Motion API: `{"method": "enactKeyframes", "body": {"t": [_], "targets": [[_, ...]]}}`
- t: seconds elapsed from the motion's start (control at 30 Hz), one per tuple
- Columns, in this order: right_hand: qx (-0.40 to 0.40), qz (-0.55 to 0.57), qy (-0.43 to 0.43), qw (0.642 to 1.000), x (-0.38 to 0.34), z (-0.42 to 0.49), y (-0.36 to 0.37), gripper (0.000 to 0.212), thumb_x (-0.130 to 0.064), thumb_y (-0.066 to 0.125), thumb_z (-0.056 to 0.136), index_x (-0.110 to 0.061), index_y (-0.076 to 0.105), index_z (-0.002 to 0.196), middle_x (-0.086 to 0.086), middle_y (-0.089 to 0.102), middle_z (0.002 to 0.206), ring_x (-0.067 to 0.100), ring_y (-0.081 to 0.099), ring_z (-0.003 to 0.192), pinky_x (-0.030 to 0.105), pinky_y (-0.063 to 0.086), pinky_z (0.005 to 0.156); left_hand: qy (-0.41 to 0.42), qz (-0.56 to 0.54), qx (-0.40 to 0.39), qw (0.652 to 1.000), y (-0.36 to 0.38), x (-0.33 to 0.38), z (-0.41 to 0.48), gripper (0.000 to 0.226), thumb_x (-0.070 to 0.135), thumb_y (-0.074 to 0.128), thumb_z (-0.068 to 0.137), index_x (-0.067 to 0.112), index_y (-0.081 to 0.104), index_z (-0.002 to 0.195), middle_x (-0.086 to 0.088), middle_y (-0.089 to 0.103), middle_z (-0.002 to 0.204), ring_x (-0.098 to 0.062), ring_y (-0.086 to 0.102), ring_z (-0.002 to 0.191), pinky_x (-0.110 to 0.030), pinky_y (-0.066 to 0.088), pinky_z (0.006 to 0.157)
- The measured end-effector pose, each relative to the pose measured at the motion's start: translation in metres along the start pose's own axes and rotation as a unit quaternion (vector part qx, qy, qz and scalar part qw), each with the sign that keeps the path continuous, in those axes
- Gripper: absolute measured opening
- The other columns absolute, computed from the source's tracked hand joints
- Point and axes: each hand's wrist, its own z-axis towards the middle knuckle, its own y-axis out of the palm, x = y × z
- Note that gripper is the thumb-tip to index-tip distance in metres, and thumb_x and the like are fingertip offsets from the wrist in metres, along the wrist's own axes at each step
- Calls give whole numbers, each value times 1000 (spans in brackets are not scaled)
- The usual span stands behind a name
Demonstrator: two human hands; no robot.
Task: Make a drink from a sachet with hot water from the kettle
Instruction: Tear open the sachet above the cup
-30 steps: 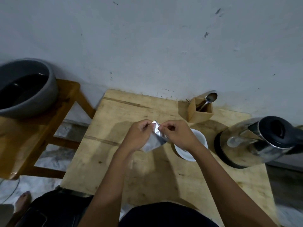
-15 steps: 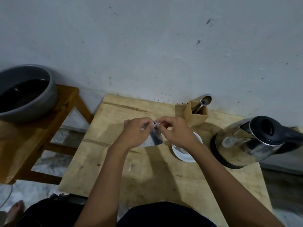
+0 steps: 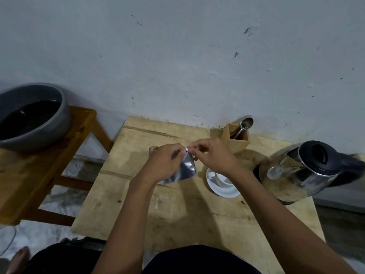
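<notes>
The wooden desk [image 3: 197,218] fills the lower middle of the view, its far edge against a pale wall [image 3: 177,56]. Left of the desk and apart from it stands a darker wooden stool [image 3: 39,175] bearing a grey basin [image 3: 61,123] with dark liquid in it.

On the desk's right side, close to that edge, sits a steel kettle [image 3: 300,175] with a black lid, its spout turned toward the middle of the desk and its handle reaching out past the right edge. Left of the kettle, near the desk's middle, a white cup on a white saucer [image 3: 223,187] lies partly under the right wrist. Behind the cup, at the far edge by the wall, a small wooden box [image 3: 237,143] holds a spoon [image 3: 245,124], bowl end up and leaning toward the wall.

The silver sachet [image 3: 186,169] hangs above the desk just left of the cup, long axis running from its top corner, away from the person, down toward the person and leftward. No writing can be read on it. The left hand [image 3: 164,165] and right hand [image 3: 215,157] meet at that top corner, both pinching the foil between thumb and fingers.

The desk's near half and left part lie bare.
</notes>
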Motion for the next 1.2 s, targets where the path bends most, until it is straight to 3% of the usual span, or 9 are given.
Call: {"method": "enactKeyframes", "body": {"t": [0.3,0.47,0.57,0.67,0.8,0.9,1.07,1.13,1.2], "targets": [[-41,-44,-15,998,-1,2,-4,7,-21,67,91,-18,73,90,-8,74,72,5,70,68,39,60,75,-1,-85,19,996,14,-6,-1,33,27,52,94,45,57,66,9,57,60,-4,49,60,-19,40,67],[-72,-73,-45,994,-5,1,-10,10,-20,65,92,-13,72,92,-5,74,76,4,68,70,21,56,73,-1,-113,25,993,19,-7,-2,28,25,53,93,37,63,70,13,55,56,-1,47,57,-17,38,63],[-76,-74,-57,993,-8,0,-13,10,-18,64,93,-12,72,92,-3,74,80,5,67,74,15,52,71,-6,-151,26,988,21,-7,0,23,24,52,93,22,70,79,-6,64,68,-8,48,61,-25,42,63],[-73,-79,-70,992,-8,0,-14,11,-20,63,94,-13,71,92,-2,73,80,8,68,76,23,55,73,-6,-178,24,984,19,-5,1,24,22,51,93,17,70,80,-16,66,76,-12,50,63,-29,43,64],[-26,-87,-104,990,-6,-2,-10,10,-20,63,94,-13,70,93,-4,72,84,9,66,79,32,55,74,-57,-299,44,951,17,8,-1,26,17,53,92,18,72,75,7,71,70,0,60,68,-12,46,64],[6,-86,-134,987,-2,-2,-4,9,-16,63,93,-11,70,93,-2,72,86,10,65,79,36,55,76,-146,-374,52,914,22,11,1,25,20,56,89,22,73,72,5,70,77,-9,61,81,-23,47,76],[87,-105,-204,969,2,-1,8,5,-4,64,89,-3,70,88,6,71,77,15,63,66,37,41,111,-186,-468,19,864,27,10,3,26,26,54,88,18,70,70,-1,71,79,-20,63,91,-35,44,84],[118,-91,-207,967,3,0,10,5,-3,66,89,-3,71,91,5,73,80,11,63,69,32,40,111,-157,-467,5,870,25,8,4,26,27,53,93,20,74,79,-1,76,90,-19,66,98,-33,47,92],[89,-41,-147,984,-1,-1,3,9,-9,67,90,-6,73,97,1,74,86,9,66,76,29,49,98,-131,-397,1,908,21,4,3,24,33,53,94,25,74,86,3,75,93,-15,66,96,-31,48,89]]}}
